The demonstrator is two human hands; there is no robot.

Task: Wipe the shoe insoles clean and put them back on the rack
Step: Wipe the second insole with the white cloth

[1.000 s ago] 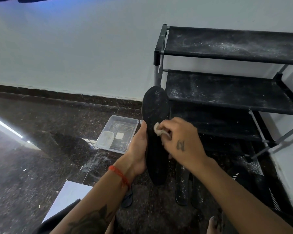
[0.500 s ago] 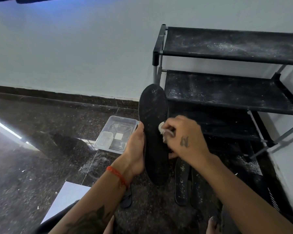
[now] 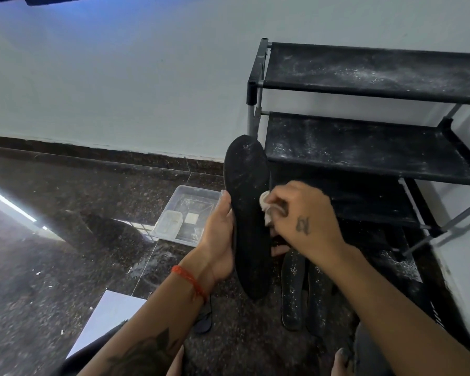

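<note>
A black insole (image 3: 247,202) is held upright in the middle of the view, toe end up, with pale dust near its tip. My left hand (image 3: 219,237) grips its left edge from behind. My right hand (image 3: 301,221) pinches a small white cloth (image 3: 267,207) against the insole's right edge. Two more dusty black insoles (image 3: 293,289) lie side by side on the floor below my right wrist. The black shoe rack (image 3: 364,147) stands to the right, its fabric shelves speckled with white dust.
A clear plastic tub (image 3: 186,215) with small white pieces in it sits on the dark stone floor left of my hands. A white sheet (image 3: 103,318) lies on the floor at lower left. Another dark insole tip (image 3: 204,321) shows under my left forearm. The wall is close behind.
My right hand with the cloth has slid up the insole's right side. The insole has tilted and shifted slightly up and left.
</note>
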